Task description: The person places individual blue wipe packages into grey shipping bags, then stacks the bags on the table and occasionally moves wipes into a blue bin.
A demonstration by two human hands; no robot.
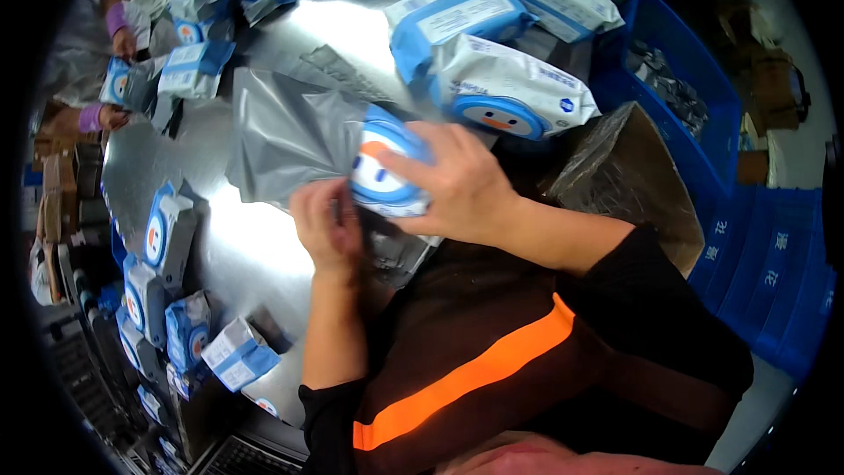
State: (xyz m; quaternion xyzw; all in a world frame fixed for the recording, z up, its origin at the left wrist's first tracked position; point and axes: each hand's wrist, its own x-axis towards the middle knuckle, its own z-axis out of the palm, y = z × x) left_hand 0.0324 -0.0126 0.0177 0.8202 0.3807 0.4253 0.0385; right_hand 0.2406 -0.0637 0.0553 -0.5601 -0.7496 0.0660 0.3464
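Note:
My right hand (466, 183) grips a blue-and-white wipes pack (380, 178) with a round cartoon face on it. The far-left end of that pack meets the mouth of a grey plastic mailing bag (286, 136), which spreads out over the metal table. Fingers curled, my left hand (323, 222) pinches the near edge of the bag just below the pack. How far the pack sits inside the bag is hard to make out. More grey plastic bags (396, 255) lie under my wrists at the table's near edge.
Larger wipes packs (519, 92) are heaped at the back right of the metal table (251, 233). Several smaller packs (167, 229) stand at the left. A co-worker's hands (114, 117) handle a pack at the far left. A cardboard box (646, 180) and blue bins (703, 62) stand right.

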